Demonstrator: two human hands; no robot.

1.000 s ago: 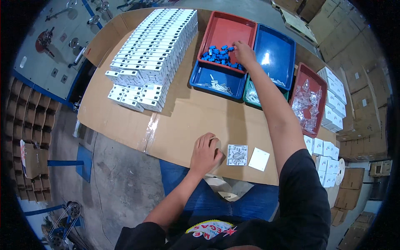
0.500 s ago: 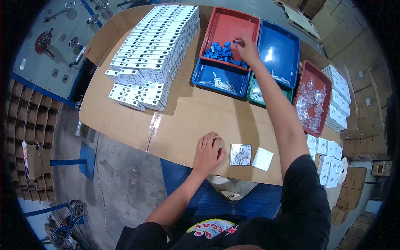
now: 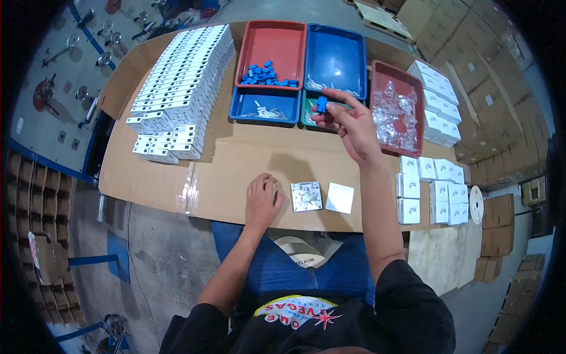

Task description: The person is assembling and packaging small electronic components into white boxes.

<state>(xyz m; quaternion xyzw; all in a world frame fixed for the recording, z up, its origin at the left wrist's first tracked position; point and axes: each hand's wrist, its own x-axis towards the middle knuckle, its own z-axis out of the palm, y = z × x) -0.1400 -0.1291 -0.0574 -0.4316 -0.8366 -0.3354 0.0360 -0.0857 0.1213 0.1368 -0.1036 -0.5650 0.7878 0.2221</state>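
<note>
Withdrawn from the shallow red plastic tray [image 3: 273,46], the right hand [image 3: 355,125] hovers nearer the body; the left hand [image 3: 263,202] rests loosely spread on the cardboard-covered bench [image 3: 242,150], a square white plastic housing [image 3: 306,196] just right of it; the right fingertips grip a small blue plastic block [image 3: 321,104], likely light, stiff, slick; best pinched by its sides.

Tabletop [image 3: 242,153] matt cardboard, tape [image 3: 190,186] at near edge glossy, blue tray [image 3: 335,53] at far edge glossy plastic, small blue piece [image 3: 321,104] plastic-looking, packets [image 3: 394,112] toward right edge crinkled clear plastic
</note>
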